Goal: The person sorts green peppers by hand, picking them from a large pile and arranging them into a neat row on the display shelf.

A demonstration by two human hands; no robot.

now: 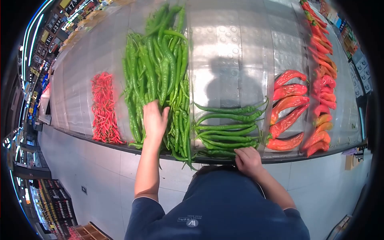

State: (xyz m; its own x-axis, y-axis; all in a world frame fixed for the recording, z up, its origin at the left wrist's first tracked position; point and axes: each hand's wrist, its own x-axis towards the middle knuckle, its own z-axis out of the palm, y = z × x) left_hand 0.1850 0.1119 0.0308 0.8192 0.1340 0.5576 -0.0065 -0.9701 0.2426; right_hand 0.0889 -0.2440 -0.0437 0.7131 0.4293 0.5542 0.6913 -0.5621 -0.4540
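Note:
My left hand (155, 122) reaches into a long heap of green chili peppers (165, 76), its fingers bent down around a pepper and the thumb to the right. Their tips are partly hidden in the heap. To the right, several long green chili peppers (228, 127) lie crosswise in a row, one above another. At the front edge of that row, my right hand (249, 161) has its fingers curled together on the end of the nearest green chili pepper (216, 153). That pepper's end is covered by the fingers.
Small red chilies (106, 108) lie in a pile at left. Large red peppers (290, 103) form a column at right, with more orange-red peppers (322, 108) beyond a clear divider. The display's dark front edge (280, 160) runs close to my body. Tiled floor (100, 176) lies below.

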